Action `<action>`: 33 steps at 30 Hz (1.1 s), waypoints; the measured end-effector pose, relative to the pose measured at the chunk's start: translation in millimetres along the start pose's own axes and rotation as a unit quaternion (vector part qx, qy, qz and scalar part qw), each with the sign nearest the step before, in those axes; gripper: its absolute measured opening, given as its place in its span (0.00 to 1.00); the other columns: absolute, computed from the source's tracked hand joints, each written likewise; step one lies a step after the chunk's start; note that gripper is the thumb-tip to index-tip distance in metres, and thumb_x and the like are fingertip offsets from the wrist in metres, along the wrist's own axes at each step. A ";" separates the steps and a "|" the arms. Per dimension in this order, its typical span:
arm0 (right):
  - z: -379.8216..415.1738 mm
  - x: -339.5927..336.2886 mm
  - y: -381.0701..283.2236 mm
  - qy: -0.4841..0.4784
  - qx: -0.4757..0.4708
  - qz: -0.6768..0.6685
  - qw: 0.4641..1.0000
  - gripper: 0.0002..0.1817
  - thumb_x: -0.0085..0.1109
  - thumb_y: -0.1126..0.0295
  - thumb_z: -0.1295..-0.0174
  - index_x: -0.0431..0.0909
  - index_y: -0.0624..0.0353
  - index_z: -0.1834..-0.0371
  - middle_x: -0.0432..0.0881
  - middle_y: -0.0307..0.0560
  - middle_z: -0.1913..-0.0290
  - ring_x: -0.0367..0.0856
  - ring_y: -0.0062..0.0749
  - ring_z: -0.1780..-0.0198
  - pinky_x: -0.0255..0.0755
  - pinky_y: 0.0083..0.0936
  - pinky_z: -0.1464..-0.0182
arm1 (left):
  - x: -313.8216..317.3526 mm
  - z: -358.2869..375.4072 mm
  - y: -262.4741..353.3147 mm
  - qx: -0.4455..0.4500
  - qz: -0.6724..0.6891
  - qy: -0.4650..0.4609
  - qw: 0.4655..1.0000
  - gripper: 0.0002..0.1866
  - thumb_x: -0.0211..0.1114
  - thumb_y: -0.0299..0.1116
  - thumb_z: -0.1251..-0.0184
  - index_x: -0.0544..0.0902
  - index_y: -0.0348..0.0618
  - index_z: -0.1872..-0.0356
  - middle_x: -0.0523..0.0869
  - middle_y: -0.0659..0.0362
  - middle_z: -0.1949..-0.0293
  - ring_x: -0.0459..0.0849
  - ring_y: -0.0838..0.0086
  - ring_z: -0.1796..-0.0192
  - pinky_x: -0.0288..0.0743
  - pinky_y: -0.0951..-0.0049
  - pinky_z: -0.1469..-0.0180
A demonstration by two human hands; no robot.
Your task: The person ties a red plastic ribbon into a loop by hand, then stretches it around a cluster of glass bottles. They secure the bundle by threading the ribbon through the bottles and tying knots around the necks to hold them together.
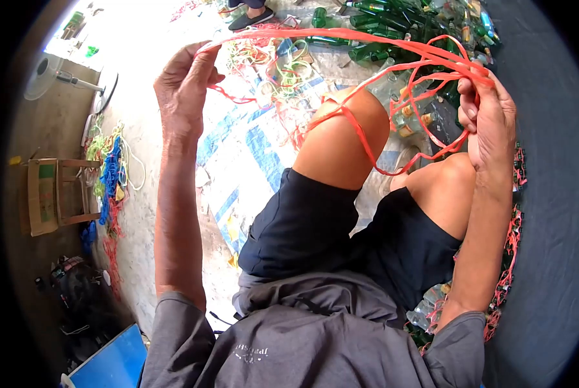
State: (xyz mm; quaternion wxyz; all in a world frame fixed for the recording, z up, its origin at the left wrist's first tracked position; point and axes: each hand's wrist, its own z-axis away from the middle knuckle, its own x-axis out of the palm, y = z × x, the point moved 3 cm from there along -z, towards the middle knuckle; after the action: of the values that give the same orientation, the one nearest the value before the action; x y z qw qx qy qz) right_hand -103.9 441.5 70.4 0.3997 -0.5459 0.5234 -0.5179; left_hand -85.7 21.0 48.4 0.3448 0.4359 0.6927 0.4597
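Note:
A red plastic strap [315,32] stretches in several strands between my two raised hands. My left hand [186,84] is closed on one end of it, thumb against fingers, and a short tail hangs below. My right hand [486,107] is closed round the gathered strands at the other end. Loose loops droop from that hand across my bare knee [354,126]. Behind my right hand lie green glass bottles [380,32] and clear bottles, partly covered by the strap.
Tangled red and yellow-green straps [289,64] lie on a blue and white sheet [260,145]. A fan [43,76], a wooden stool [76,187], a black bag [79,291] and a blue panel [111,359] stand left. A person's shoe [250,18] shows at the top.

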 end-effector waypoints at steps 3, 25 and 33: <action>-8.3 1.2 5.6 -0.008 0.030 0.023 0.999 0.15 0.60 0.62 0.22 0.86 0.60 0.44 0.84 0.34 0.64 0.64 0.09 0.77 0.53 0.12 0.79 | -19.8 -14.1 -11.7 0.004 0.015 0.006 1.000 0.11 0.68 0.35 0.21 0.91 0.39 0.49 0.85 0.64 0.70 0.81 0.81 0.69 0.84 0.71 0.59; -22.3 26.2 -2.7 -0.105 0.034 0.099 0.989 0.11 0.60 0.62 0.22 0.84 0.57 0.50 0.84 0.35 0.68 0.68 0.09 0.77 0.63 0.12 0.77 | -141.6 -29.7 -38.7 -0.089 0.158 0.137 0.974 0.10 0.66 0.30 0.21 0.87 0.35 0.47 0.59 0.74 0.77 0.55 0.88 0.76 0.50 0.79 0.73; -13.4 21.9 0.1 -0.129 0.034 0.147 0.980 0.12 0.57 0.64 0.21 0.85 0.59 0.48 0.85 0.36 0.67 0.75 0.09 0.77 0.72 0.15 0.78 | -154.0 -16.2 -43.4 -0.112 0.168 0.142 0.969 0.17 0.62 0.31 0.19 0.82 0.31 0.38 0.56 0.72 0.76 0.53 0.86 0.75 0.49 0.78 0.72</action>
State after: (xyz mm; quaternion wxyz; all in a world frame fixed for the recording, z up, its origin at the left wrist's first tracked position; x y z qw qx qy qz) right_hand -119.0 421.3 75.5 0.5539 -0.5112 0.5241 -0.3965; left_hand -53.5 -134.8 25.0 0.2068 0.4349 0.5957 0.6428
